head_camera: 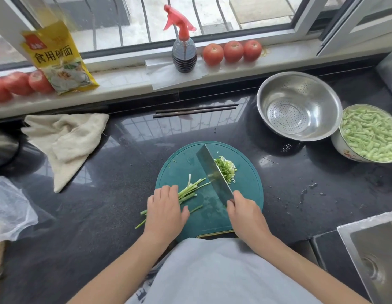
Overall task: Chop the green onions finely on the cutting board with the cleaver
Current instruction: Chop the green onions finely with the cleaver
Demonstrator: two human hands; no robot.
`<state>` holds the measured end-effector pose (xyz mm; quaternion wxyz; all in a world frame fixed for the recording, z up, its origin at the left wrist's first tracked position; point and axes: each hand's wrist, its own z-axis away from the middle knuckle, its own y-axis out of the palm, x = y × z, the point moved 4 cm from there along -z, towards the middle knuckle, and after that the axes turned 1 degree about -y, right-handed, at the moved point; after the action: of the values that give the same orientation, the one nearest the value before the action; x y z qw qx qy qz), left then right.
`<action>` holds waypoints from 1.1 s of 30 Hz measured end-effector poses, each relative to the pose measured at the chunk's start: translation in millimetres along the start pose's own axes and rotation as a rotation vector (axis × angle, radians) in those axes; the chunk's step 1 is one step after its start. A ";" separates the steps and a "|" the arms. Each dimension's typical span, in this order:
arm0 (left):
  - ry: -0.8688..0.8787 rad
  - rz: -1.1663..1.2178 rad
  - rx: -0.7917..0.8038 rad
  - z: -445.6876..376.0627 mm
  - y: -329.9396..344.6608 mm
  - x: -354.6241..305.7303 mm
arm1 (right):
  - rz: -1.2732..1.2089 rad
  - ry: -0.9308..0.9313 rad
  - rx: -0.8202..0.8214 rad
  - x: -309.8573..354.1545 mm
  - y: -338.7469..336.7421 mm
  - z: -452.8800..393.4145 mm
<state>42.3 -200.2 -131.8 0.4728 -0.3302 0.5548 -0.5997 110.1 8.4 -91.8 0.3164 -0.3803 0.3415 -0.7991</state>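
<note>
Head view, the only view. One round teal cutting board [184, 170] is lying on the dark counter [107, 194], its near edge hidden behind the person's light grey garment [223, 270].

Green onions [190, 189]: one loose bunch of uncut stalks is lying across the left half of the board, ends overhanging its left edge; the stalks are overlapping too much for a count. One pile of chopped pieces [226, 168] is sitting right of the blade.

One cleaver [213, 174] is standing diagonally on the board between the stalks and the chopped pile. The handle is completely covered.

Left hand [165, 210] is pressing down on the stalks with fingers straight and flat, covering their middle section. Right hand [245, 216] is clenching around the cleaver handle.

Counts elsewhere:
- Tomatoes: three [233, 51] are sitting in a row on the windowsill right of the bottle; three more [17, 83] at far left, one cut off by the frame edge and one partly behind the packet.
- One spray bottle [184, 51] with red trigger, dark liquid inside.
- One yellow packet [59, 60].
- Two dark chopsticks [195, 110].
- One beige cloth [65, 143].
- One steel colander [299, 106].
- One bowl of cut green pieces [369, 133], cut off at right.
- One sink [375, 255], only a corner showing.
- Clear plastic bag [8, 209], cut off at left.
</note>
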 end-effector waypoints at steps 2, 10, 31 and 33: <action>0.047 -0.013 0.050 -8.4 6.4 -4.8 | -0.002 0.004 -0.004 -0.7 0.7 0.1; 0.220 -0.013 0.104 -4.7 13.0 -15.1 | 0.003 0.014 -0.045 -11.8 -0.8 0.8; 0.230 -0.045 0.078 -7.1 19.2 -25.0 | 0.046 -0.139 0.027 6.4 28.0 9.9; 0.245 -0.070 0.076 -6.4 20.9 -25.0 | 0.032 -0.135 0.006 5.0 25.9 10.1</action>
<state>49.0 -173.4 -150.0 0.3925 -0.2558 0.5732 -0.6723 122.3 -13.1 -105.4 0.3528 -0.4270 0.3230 -0.7674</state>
